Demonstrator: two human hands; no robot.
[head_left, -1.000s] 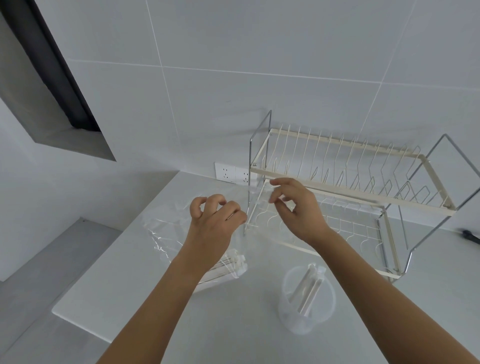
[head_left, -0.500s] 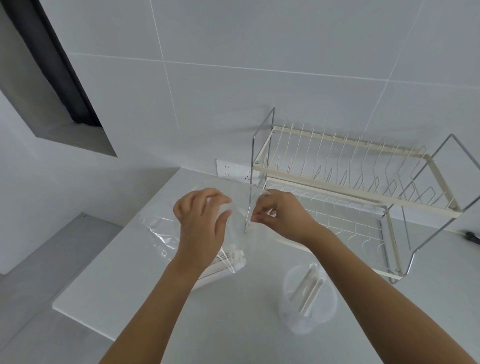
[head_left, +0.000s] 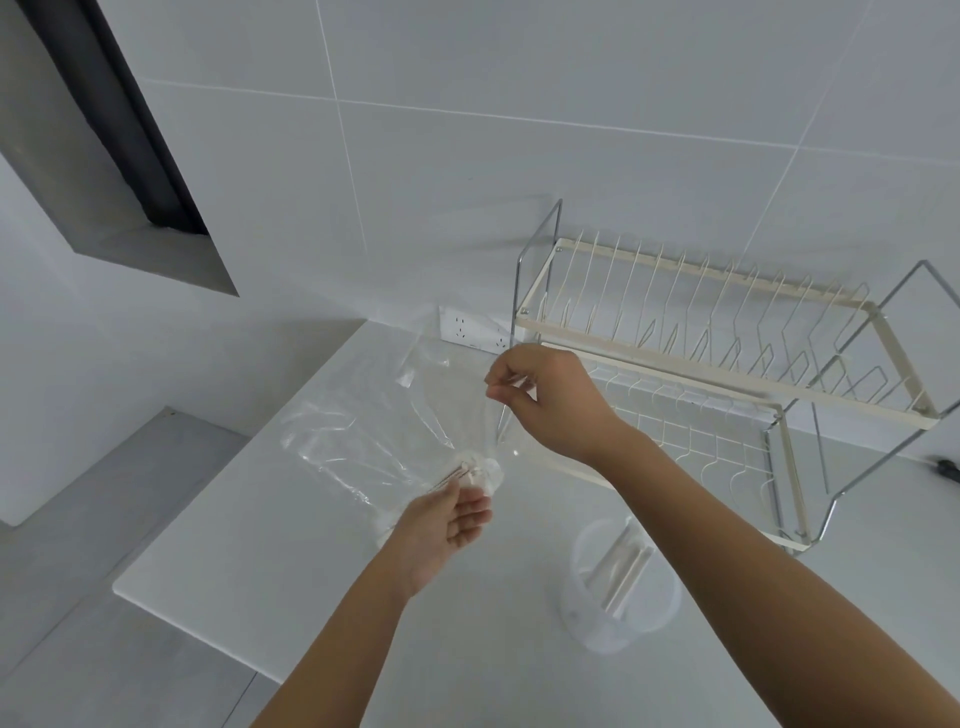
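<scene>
A clear plastic bag (head_left: 415, 415) hangs over the white counter (head_left: 291, 545), with a bundle of cream-white parts (head_left: 475, 467) gathered at its lower end. My right hand (head_left: 545, 400) pinches the bag's upper edge and holds it up, just left of the dish rack. Below the bundle, my left hand (head_left: 452, 522) lies palm up with relaxed fingers, touching the bag's bottom. A second sheet of clear plastic (head_left: 332, 447) lies crumpled on the counter behind the bag.
A two-tier cream and chrome wire dish rack (head_left: 727, 338) stands against the tiled wall at the right. In front of it stands a translucent cup (head_left: 618, 592) holding white strips. A wall socket (head_left: 467, 330) sits behind the bag. The counter's edge drops off at the left.
My right hand has lifted the bag's top edge higher. My left hand has let go of the top, dropped and turned palm up under the bundle of parts.
</scene>
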